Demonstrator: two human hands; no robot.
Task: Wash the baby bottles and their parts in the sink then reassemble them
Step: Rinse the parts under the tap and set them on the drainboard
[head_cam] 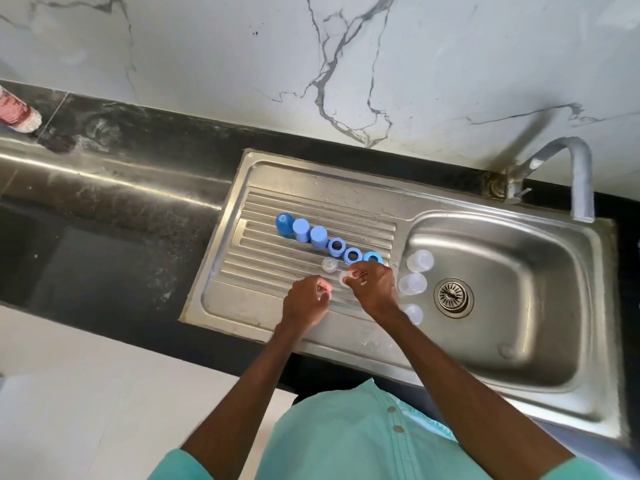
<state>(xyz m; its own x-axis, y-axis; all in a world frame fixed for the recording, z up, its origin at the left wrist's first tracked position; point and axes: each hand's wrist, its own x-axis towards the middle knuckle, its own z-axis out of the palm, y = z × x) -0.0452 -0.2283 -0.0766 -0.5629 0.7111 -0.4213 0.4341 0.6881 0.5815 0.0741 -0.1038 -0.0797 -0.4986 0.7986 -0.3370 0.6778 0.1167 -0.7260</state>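
The right hand pinches a clear teat above the drainboard. Just beyond the grip runs a row of blue rings and blue caps. A second teat stands just left of the grip. Clear bottles stand to its right, at the basin's edge. The left hand is curled; whether it holds anything cannot be told.

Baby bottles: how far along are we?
Washing looks done: three blue caps and three blue rings are lined up on the drainboard, with three clear bottles at the basin's edge. In hand: the right hand pinches a clear teat. Remaining: all reassembly, since nothing is joined yet.
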